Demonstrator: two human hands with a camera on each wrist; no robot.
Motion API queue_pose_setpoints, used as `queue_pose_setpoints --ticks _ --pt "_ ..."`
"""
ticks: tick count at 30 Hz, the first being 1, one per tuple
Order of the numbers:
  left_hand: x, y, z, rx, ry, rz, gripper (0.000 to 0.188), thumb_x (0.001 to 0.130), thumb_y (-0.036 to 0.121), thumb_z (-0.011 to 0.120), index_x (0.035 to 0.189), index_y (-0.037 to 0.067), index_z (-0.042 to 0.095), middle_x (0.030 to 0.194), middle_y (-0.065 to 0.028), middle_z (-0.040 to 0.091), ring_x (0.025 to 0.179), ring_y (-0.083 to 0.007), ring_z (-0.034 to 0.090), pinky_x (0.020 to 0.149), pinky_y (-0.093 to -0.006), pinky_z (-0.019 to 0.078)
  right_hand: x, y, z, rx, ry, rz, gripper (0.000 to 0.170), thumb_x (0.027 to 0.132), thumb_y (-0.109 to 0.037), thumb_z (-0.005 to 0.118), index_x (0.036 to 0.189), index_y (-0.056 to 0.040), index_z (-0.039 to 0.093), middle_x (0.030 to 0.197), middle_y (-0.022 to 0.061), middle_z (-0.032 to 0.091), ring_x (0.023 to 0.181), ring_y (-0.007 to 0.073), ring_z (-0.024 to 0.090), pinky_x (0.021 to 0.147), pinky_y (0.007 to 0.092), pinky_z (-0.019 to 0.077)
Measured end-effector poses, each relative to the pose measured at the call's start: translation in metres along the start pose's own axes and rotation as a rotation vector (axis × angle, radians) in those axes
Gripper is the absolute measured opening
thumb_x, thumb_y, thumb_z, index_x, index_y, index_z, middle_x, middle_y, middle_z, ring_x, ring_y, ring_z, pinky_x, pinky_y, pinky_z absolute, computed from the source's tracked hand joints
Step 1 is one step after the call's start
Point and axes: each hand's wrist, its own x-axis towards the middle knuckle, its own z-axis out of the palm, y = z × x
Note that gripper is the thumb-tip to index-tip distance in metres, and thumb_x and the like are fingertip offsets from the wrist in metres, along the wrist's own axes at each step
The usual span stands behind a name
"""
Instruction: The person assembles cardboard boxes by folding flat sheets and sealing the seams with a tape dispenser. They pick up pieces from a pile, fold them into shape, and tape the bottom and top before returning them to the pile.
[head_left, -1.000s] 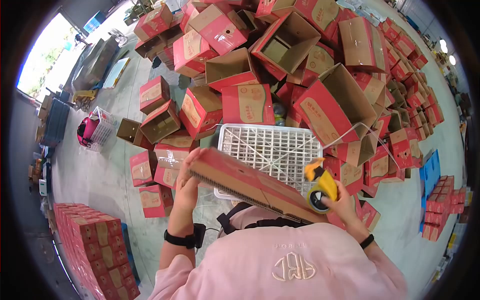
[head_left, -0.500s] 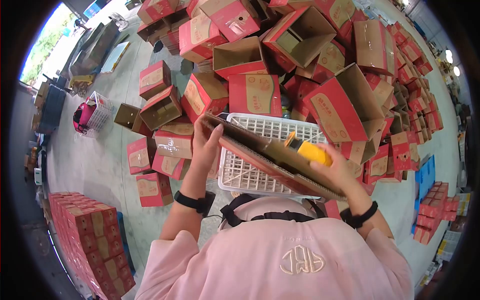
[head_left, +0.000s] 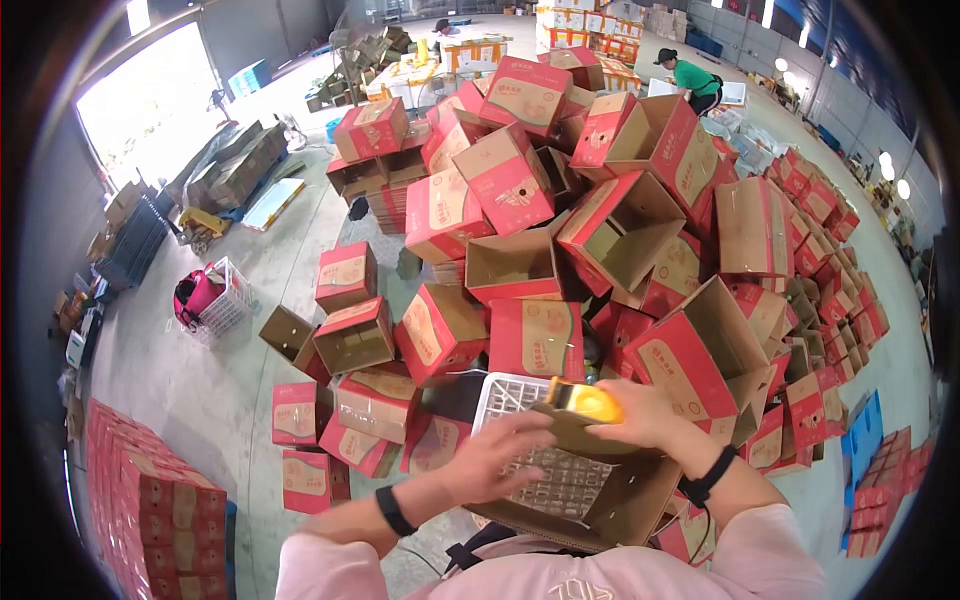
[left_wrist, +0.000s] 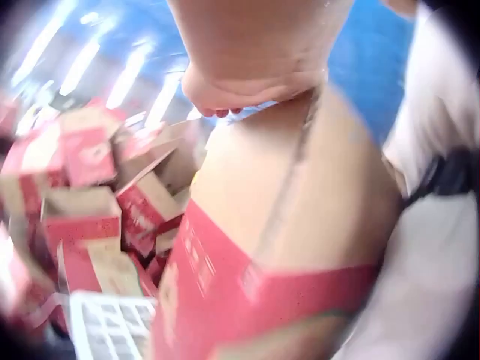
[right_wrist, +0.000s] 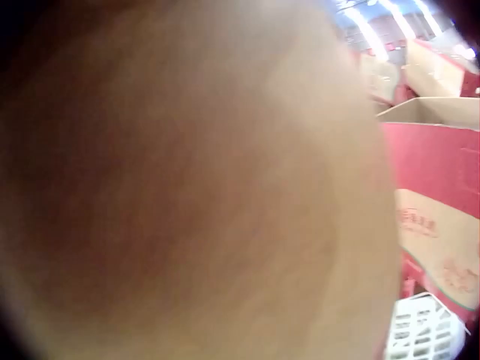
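In the head view my left hand (head_left: 500, 458) is blurred, its fingers extended over the near left side of an opened-out cardboard box (head_left: 640, 495). My right hand (head_left: 640, 412) grips a yellow tape dispenser (head_left: 592, 403) at the box's far edge. A white crate (head_left: 505, 392) lies beneath, its grid showing through the box. The left wrist view has that hand (left_wrist: 255, 56) over the tan flaps of the red and tan box (left_wrist: 292, 217); whether it touches them is unclear. Blurred skin (right_wrist: 187, 187) covers most of the right wrist view.
A large heap of red and tan boxes (head_left: 535, 345) rises beyond the crate. Stacked cartons (head_left: 165, 500) stand at the lower left, and a white basket with a pink bag (head_left: 203, 298) is on the floor. A person in green (head_left: 693, 78) bends at the back.
The narrow, folded box has been spread open over the crate. My left hand has left its edge, and my right hand still holds the dispenser. The head view has tilted upward.
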Motion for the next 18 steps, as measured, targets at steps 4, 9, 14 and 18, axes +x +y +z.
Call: queue_pose_setpoints --ticks 4,9,14,18 --pt "0.023 -0.004 0.075 -0.065 -0.644 0.086 0.044 0.088 0.033 0.059 0.124 0.008 0.052 0.117 -0.0175 0.057 0.114 -0.0349 0.052 0.097 -0.0444 0.0411 0.006 -0.009 -0.009 0.029 -0.077 -0.05 0.071 0.071 -0.047 0.072 0.124 -0.0052 0.05 0.113 0.0173 0.059 0.106 0.0329 0.058 0.089 0.0406 0.0466" --pt "0.012 -0.033 0.115 -0.129 -1.111 -0.073 0.055 0.092 0.043 0.049 0.135 0.01 0.042 0.124 -0.0205 0.053 0.125 -0.0367 0.044 0.107 -0.046 0.0316 -0.05 0.034 -0.049 0.143 0.123 0.066 0.065 0.073 -0.04 0.074 0.122 -0.0054 0.049 0.112 0.0147 0.059 0.104 0.0272 0.059 0.089 0.0369 0.046" --pt "0.093 0.016 0.151 0.048 -0.424 0.673 0.062 0.088 0.036 0.055 0.14 0.01 0.035 0.13 -0.0158 0.044 0.129 -0.0362 0.036 0.11 -0.0488 0.0252 -0.079 0.08 -0.015 0.878 0.433 0.111 0.056 0.072 -0.011 0.074 0.12 -0.0034 0.047 0.111 0.0076 0.057 0.104 0.0151 0.055 0.091 0.0298 0.0446" --pt "0.069 -0.007 0.121 0.109 -0.696 0.379 0.052 0.087 0.034 0.057 0.133 0.015 0.044 0.12 -0.0151 0.048 0.117 -0.0327 0.044 0.108 -0.0469 0.0279 -0.091 0.077 -0.068 1.051 0.599 0.217 0.052 0.074 -0.007 0.07 0.121 -0.0021 0.047 0.111 0.007 0.056 0.105 0.0144 0.054 0.094 0.0281 0.0422"
